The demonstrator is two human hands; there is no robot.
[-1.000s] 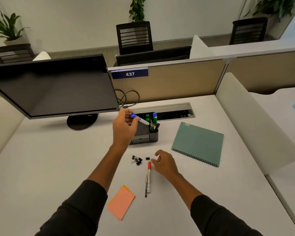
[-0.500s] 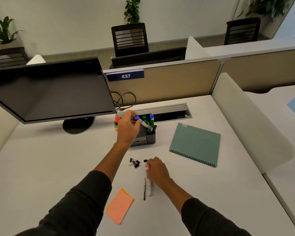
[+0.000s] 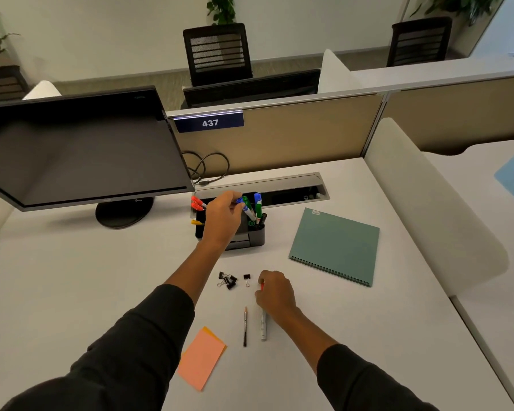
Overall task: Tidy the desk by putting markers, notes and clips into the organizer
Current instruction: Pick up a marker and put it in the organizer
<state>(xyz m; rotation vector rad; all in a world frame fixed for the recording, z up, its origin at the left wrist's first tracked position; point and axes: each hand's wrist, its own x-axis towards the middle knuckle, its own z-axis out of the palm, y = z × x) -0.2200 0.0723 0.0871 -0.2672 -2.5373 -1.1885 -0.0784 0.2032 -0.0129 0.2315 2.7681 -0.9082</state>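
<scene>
The black desk organizer (image 3: 257,237) stands mid-desk with green and blue markers upright in its right cup and red ones at its left. My left hand (image 3: 221,222) hovers over it, pinching a blue-capped marker (image 3: 245,209) whose tip points down into the cup. My right hand (image 3: 275,293) lies closed over the red-capped marker (image 3: 263,324) on the desk; its white barrel sticks out below my palm. Black binder clips (image 3: 227,280) and a single clip (image 3: 247,278) lie just left of that hand. Orange sticky notes (image 3: 201,358) rest nearer to me.
A pencil (image 3: 245,326) lies beside the red marker. A teal spiral notebook (image 3: 336,247) sits right of the organizer. A monitor (image 3: 77,152) stands at the left, a cable tray (image 3: 279,189) behind the organizer, and white dividers (image 3: 428,203) bound the desk at the right.
My left hand carried the blue marker right and tilted it down into the organizer's cup. My right hand moved onto the red marker and closed over it.
</scene>
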